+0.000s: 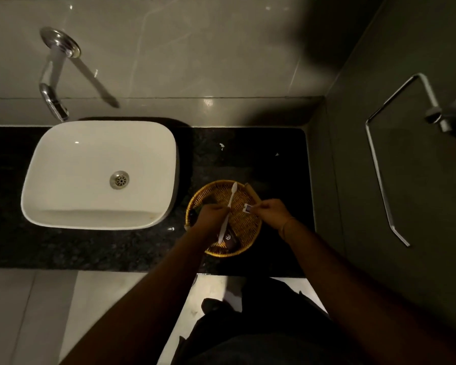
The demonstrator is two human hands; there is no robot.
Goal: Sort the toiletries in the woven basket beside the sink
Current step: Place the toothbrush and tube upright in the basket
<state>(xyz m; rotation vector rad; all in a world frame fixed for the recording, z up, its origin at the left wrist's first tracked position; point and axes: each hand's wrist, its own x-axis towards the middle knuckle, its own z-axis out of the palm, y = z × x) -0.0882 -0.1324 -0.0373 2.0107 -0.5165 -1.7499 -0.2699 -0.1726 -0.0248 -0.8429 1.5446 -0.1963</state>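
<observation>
Lower centre: left hand clamped mid-handle on white toothbrush, light, stiff, slick; best held there. Right hand pinches small sachet, flimsy. Both over woven basket, right of sink.

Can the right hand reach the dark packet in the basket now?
Probably not yet: the right hand already pinches a small sachet, and the toothbrush in the left hand crosses over the dark packet.
</observation>
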